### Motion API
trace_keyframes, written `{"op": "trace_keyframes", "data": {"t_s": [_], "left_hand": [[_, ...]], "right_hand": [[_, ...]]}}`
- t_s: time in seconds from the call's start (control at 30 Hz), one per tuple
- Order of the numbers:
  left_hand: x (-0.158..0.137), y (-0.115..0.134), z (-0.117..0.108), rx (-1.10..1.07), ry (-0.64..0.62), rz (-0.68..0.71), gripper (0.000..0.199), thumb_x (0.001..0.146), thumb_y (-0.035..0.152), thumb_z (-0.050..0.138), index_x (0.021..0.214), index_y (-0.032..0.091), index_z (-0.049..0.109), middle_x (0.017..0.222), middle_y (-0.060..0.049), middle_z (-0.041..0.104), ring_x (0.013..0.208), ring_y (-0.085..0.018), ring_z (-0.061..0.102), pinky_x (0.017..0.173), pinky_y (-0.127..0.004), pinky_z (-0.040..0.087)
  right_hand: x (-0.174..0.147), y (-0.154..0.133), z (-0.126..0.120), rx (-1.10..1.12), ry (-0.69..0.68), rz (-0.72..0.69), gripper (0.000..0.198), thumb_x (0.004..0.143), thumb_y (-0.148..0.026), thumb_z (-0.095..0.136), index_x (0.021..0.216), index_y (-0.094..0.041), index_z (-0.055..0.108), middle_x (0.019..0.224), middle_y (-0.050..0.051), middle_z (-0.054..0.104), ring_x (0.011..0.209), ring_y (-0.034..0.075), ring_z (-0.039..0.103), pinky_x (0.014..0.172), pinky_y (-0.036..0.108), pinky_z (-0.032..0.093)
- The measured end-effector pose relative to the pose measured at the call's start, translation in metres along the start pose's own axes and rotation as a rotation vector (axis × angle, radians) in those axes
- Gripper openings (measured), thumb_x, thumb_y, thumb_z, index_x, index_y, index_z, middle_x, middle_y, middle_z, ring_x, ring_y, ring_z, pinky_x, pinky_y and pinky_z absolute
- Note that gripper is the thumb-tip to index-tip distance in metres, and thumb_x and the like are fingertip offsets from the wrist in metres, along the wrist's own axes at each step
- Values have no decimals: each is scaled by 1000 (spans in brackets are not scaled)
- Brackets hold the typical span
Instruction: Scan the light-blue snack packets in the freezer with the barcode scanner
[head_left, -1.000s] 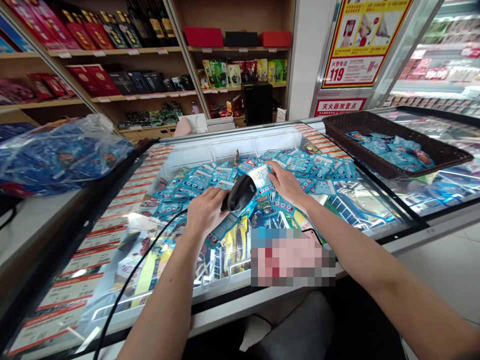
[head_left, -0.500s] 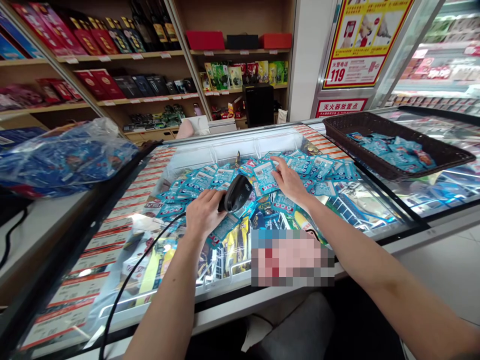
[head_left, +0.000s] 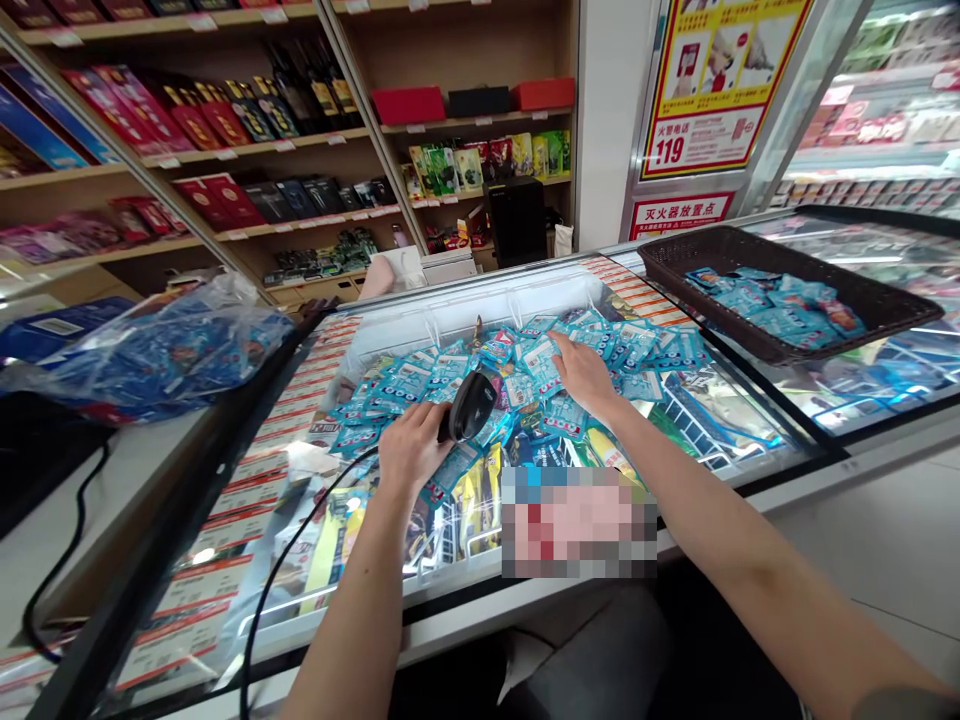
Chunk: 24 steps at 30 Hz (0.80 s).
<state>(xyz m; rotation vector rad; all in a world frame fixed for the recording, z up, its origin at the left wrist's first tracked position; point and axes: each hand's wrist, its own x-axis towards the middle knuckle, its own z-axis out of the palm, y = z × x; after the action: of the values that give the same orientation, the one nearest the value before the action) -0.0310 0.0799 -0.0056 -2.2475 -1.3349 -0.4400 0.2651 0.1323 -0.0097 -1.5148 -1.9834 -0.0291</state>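
Observation:
My left hand is wrapped round the grip of a black handheld barcode scanner, its head tilted over the packets. A cable runs from the scanner down past my left forearm. Many small light-blue snack packets lie spread over the glass top of a chest freezer. My right hand has its thumb and fingers at the right edge of one blue packet, which lies with its printed label up. The exact grip of the fingertips is partly hidden.
A brown basket with more blue packets stands at the right. On the left, a clear plastic bag of blue packets rests on a counter. Price labels line the freezer's left side. Shelves of boxes and bottles stand behind.
The view has shifted slightly. The packet at my right hand has moved a little right and lower, along with that hand. My left hand still holds the scanner, slightly lower.

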Motion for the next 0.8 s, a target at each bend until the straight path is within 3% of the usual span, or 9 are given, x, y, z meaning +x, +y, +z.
{"op": "trace_keyframes", "data": {"t_s": [0.2, 0.33, 0.53, 0.67, 0.8], "left_hand": [[-12, -1, -14, -20, -18, -14, 27, 80, 27, 49, 105, 20, 57, 90, -9, 64, 90, -24, 58, 68, -33, 42], [-31, -1, -25, -42, -26, -36, 27, 79, 25, 50, 104, 20, 57, 91, -8, 64, 91, -24, 58, 69, -32, 42], [-53, 4, -31, -29, -51, -43, 30, 78, 25, 52, 107, 20, 56, 92, -8, 63, 90, -24, 57, 68, -32, 42], [-61, 11, -33, -26, -57, -67, 33, 76, 27, 55, 108, 20, 56, 92, -8, 63, 91, -24, 56, 69, -32, 42], [-66, 16, -37, -44, -38, -73, 37, 74, 28, 58, 110, 20, 55, 97, -8, 62, 94, -25, 55, 81, -37, 40]], "right_hand": [[-1, 1, 4, -47, 17, -24, 40, 92, -22, 30, 127, -18, 49, 101, 11, 62, 96, 23, 54, 88, 36, 37], [-4, -3, 4, -98, -17, 3, 40, 93, -31, 32, 123, -17, 54, 100, 14, 60, 98, 24, 52, 90, 38, 35], [-21, -7, -1, -194, -95, 1, 70, 79, -62, 47, 130, -14, 46, 110, 17, 55, 106, 29, 47, 90, 41, 35], [-31, -8, -3, -224, -78, 0, 67, 78, -60, 52, 130, -18, 47, 122, 17, 48, 110, 31, 43, 90, 41, 36], [-37, -8, -4, -197, -81, -81, 51, 83, -51, 49, 127, -24, 51, 132, 12, 43, 112, 29, 42, 93, 41, 35]]}}
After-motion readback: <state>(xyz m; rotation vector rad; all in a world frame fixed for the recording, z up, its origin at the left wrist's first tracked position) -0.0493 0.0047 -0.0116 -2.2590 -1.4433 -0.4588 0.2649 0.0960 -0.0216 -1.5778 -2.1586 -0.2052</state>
